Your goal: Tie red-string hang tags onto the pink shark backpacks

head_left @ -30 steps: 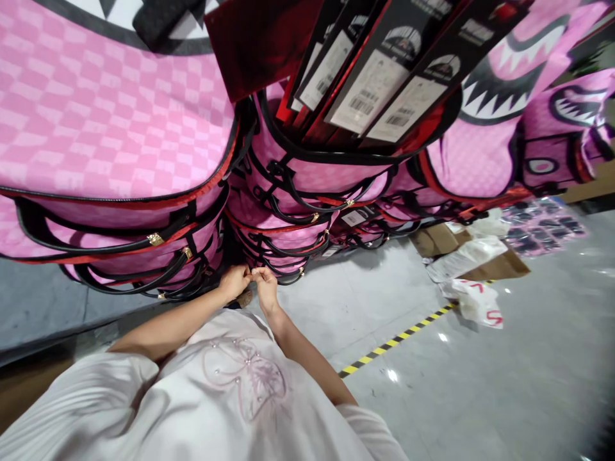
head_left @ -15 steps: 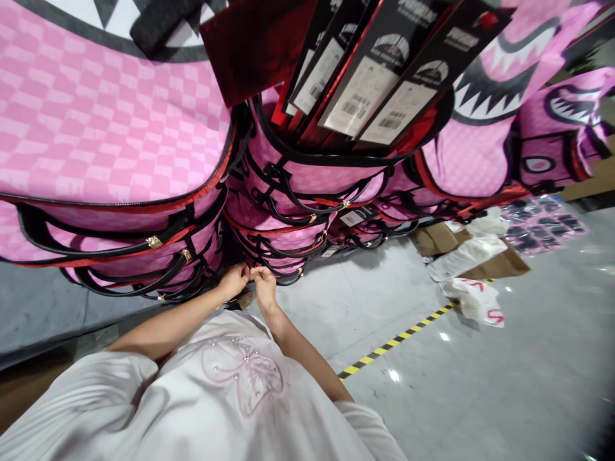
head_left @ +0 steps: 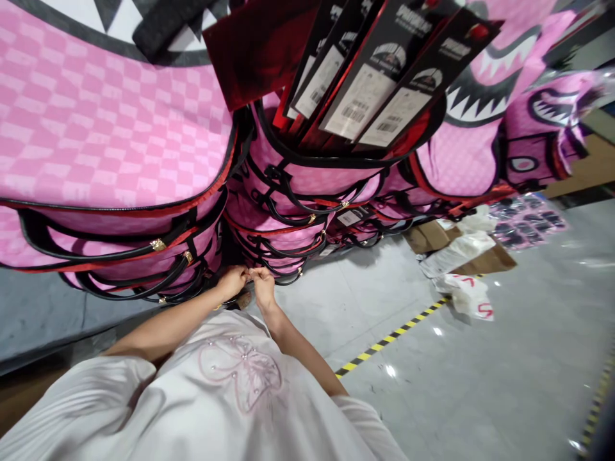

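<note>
My left hand (head_left: pixel 232 282) and my right hand (head_left: pixel 262 283) meet at the fingertips, low in front of my body. Both are closed in a pinch; what lies between the fingers is too small to make out. Just beyond them rises a stack of pink bags (head_left: pixel 283 246) with black handles and red trim. To the left, a larger pink checked bag (head_left: pixel 120 128) rests on more bags with black handles (head_left: pixel 129 246). Black hang tags (head_left: pixel 358 96) with white barcode labels stick up from the open top of the middle stack.
Further right are more pink bags (head_left: pixel 473 153) with a shark-teeth print. On the grey floor lie flattened cardboard (head_left: pixel 494 259), crumpled white plastic (head_left: pixel 468 298) and plastic-wrapped pink and black pieces (head_left: pixel 528 221). Yellow-black tape (head_left: pixel 384 346) crosses the floor. A grey surface (head_left: pixel 62 320) is at the left.
The view has turned slightly, so the floor items and far bags appear a little further left. My hands stay pinched together in nearly the same place.
</note>
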